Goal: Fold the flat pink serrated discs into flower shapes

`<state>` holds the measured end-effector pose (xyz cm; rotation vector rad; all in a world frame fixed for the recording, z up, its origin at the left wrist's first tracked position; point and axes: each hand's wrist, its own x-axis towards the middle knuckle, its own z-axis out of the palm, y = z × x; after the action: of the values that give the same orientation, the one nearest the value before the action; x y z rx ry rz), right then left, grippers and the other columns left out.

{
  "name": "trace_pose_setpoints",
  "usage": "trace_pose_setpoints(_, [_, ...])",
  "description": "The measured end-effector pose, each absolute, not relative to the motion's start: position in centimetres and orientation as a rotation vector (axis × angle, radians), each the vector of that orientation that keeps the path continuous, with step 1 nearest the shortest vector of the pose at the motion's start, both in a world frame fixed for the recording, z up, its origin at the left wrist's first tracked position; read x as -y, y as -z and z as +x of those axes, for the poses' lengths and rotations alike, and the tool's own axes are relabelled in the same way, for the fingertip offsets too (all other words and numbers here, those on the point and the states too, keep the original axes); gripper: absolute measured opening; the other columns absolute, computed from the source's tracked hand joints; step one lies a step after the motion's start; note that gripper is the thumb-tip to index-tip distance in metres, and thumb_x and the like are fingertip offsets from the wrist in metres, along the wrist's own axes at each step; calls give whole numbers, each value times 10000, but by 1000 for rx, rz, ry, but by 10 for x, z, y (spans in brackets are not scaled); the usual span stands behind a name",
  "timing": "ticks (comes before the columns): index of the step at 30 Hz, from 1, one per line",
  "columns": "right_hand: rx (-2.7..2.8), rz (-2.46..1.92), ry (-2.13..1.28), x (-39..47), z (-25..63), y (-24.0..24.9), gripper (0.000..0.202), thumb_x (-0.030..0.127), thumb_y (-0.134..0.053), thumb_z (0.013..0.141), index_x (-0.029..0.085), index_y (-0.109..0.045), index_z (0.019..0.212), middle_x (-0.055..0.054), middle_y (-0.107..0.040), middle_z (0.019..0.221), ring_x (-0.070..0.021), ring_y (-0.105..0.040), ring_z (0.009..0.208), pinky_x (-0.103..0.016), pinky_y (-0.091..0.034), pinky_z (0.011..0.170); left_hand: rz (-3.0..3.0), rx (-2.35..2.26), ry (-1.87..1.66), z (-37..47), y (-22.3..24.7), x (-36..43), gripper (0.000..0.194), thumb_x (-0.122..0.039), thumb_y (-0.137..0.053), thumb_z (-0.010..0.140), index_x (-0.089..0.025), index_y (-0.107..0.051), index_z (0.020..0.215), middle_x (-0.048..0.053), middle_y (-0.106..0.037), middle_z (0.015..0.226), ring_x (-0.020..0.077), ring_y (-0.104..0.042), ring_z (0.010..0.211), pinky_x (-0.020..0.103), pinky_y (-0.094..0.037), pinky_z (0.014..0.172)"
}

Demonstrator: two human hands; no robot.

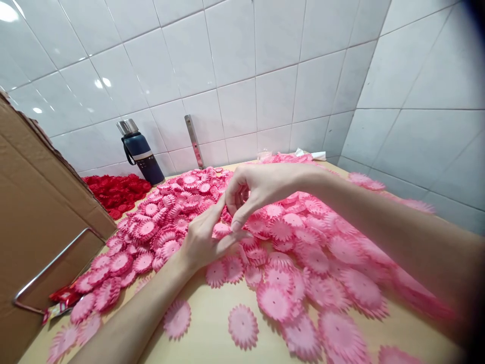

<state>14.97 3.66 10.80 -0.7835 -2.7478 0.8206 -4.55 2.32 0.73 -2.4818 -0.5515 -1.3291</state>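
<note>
Pink scalloped discs [276, 301] lie in a broad heap over the pale tabletop [204, 323]. Above the heap's middle, my left hand [204, 235] has its thumb and forefinger extended apart, with a pink disc showing between or behind them. My right hand [252, 194] comes in from the right, its fingers curled and bent downward, meeting the fingertips of my left hand. Whatever the curled fingers of my right hand may hold is hidden. Darker pink discs [147, 227] are piled to the left of my hands.
A cardboard box [49, 212] with a metal wire handle [53, 263] stands at the left. Behind are red petals [117, 192], a dark blue bottle [142, 154] and a metal strip [194, 141] against the tiled wall. A red wrapper [64, 296] lies by the box.
</note>
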Motion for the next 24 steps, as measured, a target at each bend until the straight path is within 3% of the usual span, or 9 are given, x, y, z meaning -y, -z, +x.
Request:
trace_pose_setpoints(5, [2712,-742,-934,-36,152,-112,328,472,-729,705,148,-723,750,-13,-661,681,-96,-511,594,-239,-333,519,-2510,570,1321,-46,-8,-21,530,-274,-560,889,-127,-419,1379,137,-709,1067,201,-709,861,269,-573,783])
trace_pose_setpoints(10, [2756,-702,-919,-35,154,-113,323,452,-705,742,158,-753,868,-23,-675,714,-98,-520,605,-234,-347,521,-2646,636,1429,-46,-4,-21,545,-220,-612,850,-166,-388,1344,127,-692,1086,197,-708,847,281,-586,744])
trace_pose_setpoints(14, [2725,-706,-888,-34,153,-114,313,440,-706,748,147,-755,847,4,-616,613,-64,-413,508,-227,-275,453,-2758,740,1681,-44,-2,-20,447,-205,-665,805,-207,-394,1160,65,-637,977,175,-704,778,254,-578,620])
trace_pose_setpoints(19, [2662,-631,-1022,-36,154,-112,287,407,-720,743,141,-747,844,-39,-687,727,-111,-559,641,-226,-379,535,-2756,770,1823,-42,-2,-18,454,-198,-684,778,-226,-366,1101,-20,-532,848,100,-646,614,208,-529,531])
trace_pose_setpoints(24, [2625,-608,-1084,-40,157,-109,254,375,-733,734,135,-740,817,-26,-672,693,-99,-539,616,-214,-376,520,-2730,778,1827,-41,-4,-16,351,-192,-671,780,-224,-383,978,-58,-494,738,71,-565,540,183,-466,488])
